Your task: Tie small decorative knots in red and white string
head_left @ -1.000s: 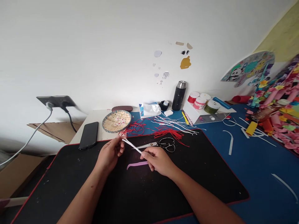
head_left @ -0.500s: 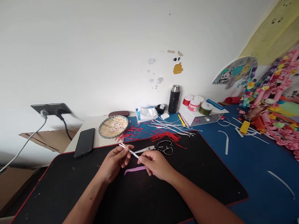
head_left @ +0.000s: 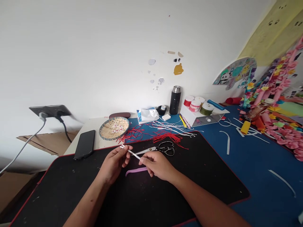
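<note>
A thin white paper strip [head_left: 134, 154] runs slantwise between my two hands above the black mat. My left hand [head_left: 116, 159] pinches its upper end, where the tip looks split in two. The lower end is gripped between the thumb and fingers of my right hand [head_left: 156, 165]. Just behind my hands lie scissors [head_left: 165, 148] with black handles, their blades pointing left and partly hidden by my fingers. Purple tweezers [head_left: 136, 170] rest on the mat, one end hidden beneath my right hand.
Red strings [head_left: 168, 138] and white strings [head_left: 174, 127] lie behind the scissors. A woven basket [head_left: 101, 134] holds small red and white bits. A phone [head_left: 84, 144] lies at left. A thermos [head_left: 175, 101], tissue pack [head_left: 148, 115] and tubs [head_left: 195, 106] stand near the wall.
My left thumb and fingers have closed further over the upper end of the strip, so less of it sticks out. The whole view has shifted slightly; the right hand keeps its hold.
</note>
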Demonstrator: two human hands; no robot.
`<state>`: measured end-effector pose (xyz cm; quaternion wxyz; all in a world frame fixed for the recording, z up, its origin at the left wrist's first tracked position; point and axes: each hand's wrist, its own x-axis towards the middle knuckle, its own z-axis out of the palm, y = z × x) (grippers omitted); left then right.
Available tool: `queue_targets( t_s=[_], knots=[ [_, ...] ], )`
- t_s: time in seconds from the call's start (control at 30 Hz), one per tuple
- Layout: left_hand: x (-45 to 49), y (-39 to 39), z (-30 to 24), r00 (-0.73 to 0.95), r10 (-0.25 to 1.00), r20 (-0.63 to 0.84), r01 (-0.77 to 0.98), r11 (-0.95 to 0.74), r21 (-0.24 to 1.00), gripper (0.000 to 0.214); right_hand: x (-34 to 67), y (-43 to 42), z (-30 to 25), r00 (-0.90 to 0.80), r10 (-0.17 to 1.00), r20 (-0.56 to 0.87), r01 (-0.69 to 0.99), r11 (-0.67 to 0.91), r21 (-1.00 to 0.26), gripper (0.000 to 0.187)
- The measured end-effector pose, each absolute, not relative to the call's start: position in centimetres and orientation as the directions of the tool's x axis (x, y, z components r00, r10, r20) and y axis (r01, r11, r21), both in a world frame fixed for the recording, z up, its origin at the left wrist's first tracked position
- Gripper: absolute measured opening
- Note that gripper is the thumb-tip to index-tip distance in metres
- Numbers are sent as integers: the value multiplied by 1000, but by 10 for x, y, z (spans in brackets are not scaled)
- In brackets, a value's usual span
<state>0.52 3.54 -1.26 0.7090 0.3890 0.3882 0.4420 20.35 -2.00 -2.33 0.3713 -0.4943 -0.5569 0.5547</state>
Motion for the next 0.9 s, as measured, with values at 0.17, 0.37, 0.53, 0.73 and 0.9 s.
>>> queue_targets(
  t_s=[0.17, 0.37, 0.53, 0.73, 0.9],
  knots=[
    [8, 30, -14, 410, 884, -225, -323, 371, 871, 40, 204, -18, -29, -235, 964, -126, 76, -111, -991, 32],
    [16, 25, -19, 485, 838, -251, -314, 435, 844, 37, 206, -17, -30, -253, 958, -132, 47, -124, -991, 35],
    [17, 26, -20, 473, 845, -248, -325, 429, 843, 37, 206, -17, -30, -267, 955, -125, 32, -121, -992, 37],
    [18, 27, -21, 478, 846, -235, -296, 407, 864, 39, 205, -18, -27, -281, 949, -142, 32, -139, -990, 41],
    [19, 27, -21, 484, 845, -227, -289, 399, 870, 40, 205, -18, -25, -295, 945, -142, 29, -140, -990, 40]
  ],
)
